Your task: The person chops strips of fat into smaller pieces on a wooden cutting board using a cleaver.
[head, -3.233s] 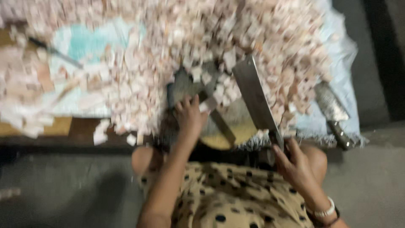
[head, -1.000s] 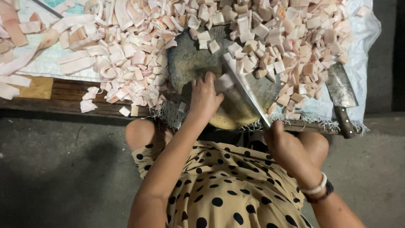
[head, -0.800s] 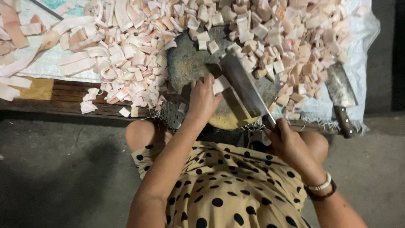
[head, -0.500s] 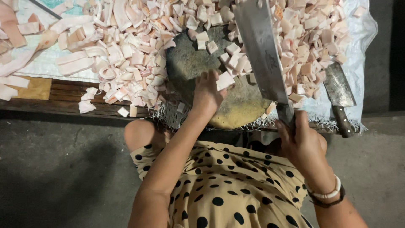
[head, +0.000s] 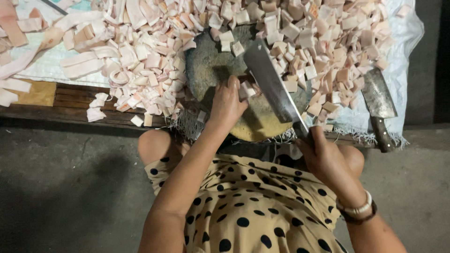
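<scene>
Two hands work the block (head: 220,70); left hand (head: 227,100) pins a pale strip (head: 245,89) flat to steady it; right hand (head: 323,157) clenches the cleaver (head: 272,86), blade beside the fingers; cut pieces (head: 323,42) heaped around; spare cleaver (head: 378,105) lies right.

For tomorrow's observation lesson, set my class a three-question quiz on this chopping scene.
1. True or false: the right hand grips the cleaver.
2. What does the left hand press on the round chopping block?
3. The second cleaver lies: A) on the floor B) at the right on the white sheet C) in a hand.

Key: 1 true; 2 a pale pink strip; 3 B.
</scene>
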